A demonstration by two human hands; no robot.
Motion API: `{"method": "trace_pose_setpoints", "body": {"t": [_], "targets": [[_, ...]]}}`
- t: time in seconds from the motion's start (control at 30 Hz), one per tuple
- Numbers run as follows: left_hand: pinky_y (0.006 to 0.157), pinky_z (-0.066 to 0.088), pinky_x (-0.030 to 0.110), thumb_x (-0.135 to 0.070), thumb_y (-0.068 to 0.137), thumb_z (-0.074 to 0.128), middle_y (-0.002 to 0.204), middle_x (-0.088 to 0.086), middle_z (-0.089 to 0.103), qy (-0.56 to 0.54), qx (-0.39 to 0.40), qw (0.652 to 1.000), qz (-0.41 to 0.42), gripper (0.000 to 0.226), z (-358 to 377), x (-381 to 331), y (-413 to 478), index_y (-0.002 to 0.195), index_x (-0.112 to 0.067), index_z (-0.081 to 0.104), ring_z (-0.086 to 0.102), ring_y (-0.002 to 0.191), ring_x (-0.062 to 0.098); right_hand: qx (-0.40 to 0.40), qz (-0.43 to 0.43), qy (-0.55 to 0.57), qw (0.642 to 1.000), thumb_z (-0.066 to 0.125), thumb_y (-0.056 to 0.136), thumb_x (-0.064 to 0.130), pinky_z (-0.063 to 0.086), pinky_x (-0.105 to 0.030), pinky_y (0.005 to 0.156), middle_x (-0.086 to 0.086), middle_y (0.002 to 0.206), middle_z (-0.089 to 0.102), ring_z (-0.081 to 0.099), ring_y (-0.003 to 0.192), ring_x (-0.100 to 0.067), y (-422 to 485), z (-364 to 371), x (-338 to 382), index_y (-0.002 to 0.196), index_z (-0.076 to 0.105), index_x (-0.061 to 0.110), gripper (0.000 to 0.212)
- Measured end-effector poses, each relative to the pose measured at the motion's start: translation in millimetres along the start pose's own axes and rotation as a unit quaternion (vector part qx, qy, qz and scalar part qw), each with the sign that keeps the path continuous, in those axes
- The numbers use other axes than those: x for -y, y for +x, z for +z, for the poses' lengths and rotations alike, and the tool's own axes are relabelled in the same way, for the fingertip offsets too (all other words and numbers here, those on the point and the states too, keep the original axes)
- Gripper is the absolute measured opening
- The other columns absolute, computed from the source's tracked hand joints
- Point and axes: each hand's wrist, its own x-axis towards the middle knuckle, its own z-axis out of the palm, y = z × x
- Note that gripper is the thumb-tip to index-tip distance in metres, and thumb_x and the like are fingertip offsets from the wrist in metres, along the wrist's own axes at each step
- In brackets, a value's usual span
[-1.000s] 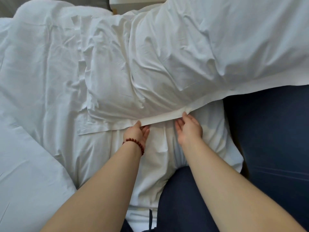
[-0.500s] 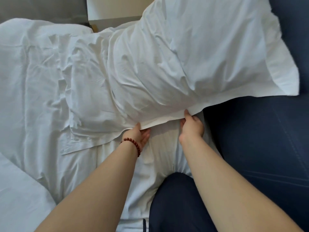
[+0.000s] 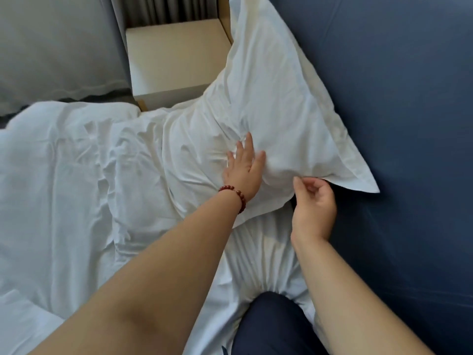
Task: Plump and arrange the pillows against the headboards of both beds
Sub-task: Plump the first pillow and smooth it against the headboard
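Note:
A white pillow (image 3: 271,98) with a flat border leans against the dark blue headboard (image 3: 409,111), one corner up and one pointing right. My left hand (image 3: 243,170), with a red bead bracelet at the wrist, presses flat on the pillow's lower face with fingers spread. Just below the pillow's bottom edge, my right hand (image 3: 313,201) hovers with fingers loosely curled and holds nothing. The pillow's lower end rests on the rumpled white bedding (image 3: 64,175).
A beige nightstand (image 3: 174,60) stands between the beds, with a grey curtain (image 3: 158,8) behind it. A pale pillow (image 3: 51,47) of the other bed shows at the upper left. My knee in dark trousers (image 3: 271,326) rests on the mattress edge.
Both hands have let go of the pillow's lower border. The pillow now stands against the headboard, my left hand has moved up onto its face, and my view has shifted left.

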Motion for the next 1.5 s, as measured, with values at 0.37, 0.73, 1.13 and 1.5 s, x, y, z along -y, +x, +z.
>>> {"method": "trace_pose_setpoints", "body": {"t": [0.37,0.73,1.13,1.5], "targets": [[0.12,0.002,0.034,-0.042,0.105,0.026,0.165,0.001,-0.001,0.025,0.0,0.999,-0.047,0.056,-49,49,-4,0.156,-0.026,0.01,-0.002,0.15,0.017,0.138,-0.414,-0.467,0.769,0.066,0.086,0.045,0.019,-0.043,0.118,-0.011,0.147,0.046,0.033,0.142,-0.029,29,49,53,0.135,0.054,0.017,0.057],[0.119,-0.005,0.053,-0.062,0.097,0.012,0.162,0.0,-0.019,0.158,-0.082,0.963,-0.204,0.063,-84,90,38,0.152,-0.041,-0.012,-0.019,0.148,0.029,0.078,-0.237,-0.652,0.716,0.053,0.078,0.077,0.039,-0.044,0.098,-0.018,0.138,0.047,0.046,0.123,-0.035,86,102,116,0.155,0.009,0.011,0.11],[0.119,-0.003,0.051,-0.049,0.102,0.009,0.162,-0.004,-0.02,0.117,-0.074,0.974,-0.18,0.057,-44,91,73,0.151,-0.037,-0.017,-0.015,0.149,0.021,0.072,-0.346,-0.493,0.795,0.069,0.085,0.044,0.031,-0.032,0.058,-0.003,0.082,0.057,0.046,0.071,-0.024,116,110,153,0.085,0.052,0.01,0.038],[0.118,0.008,0.057,-0.065,0.085,0.003,0.164,0.003,0.008,0.041,-0.083,0.984,-0.149,0.076,-63,94,80,0.154,-0.034,0.016,0.006,0.149,0.027,0.057,-0.38,-0.536,0.752,0.061,0.079,0.069,0.045,-0.04,0.08,-0.007,0.128,0.047,0.053,0.101,-0.031,107,107,121,0.15,0.028,0.029,0.089]]}}
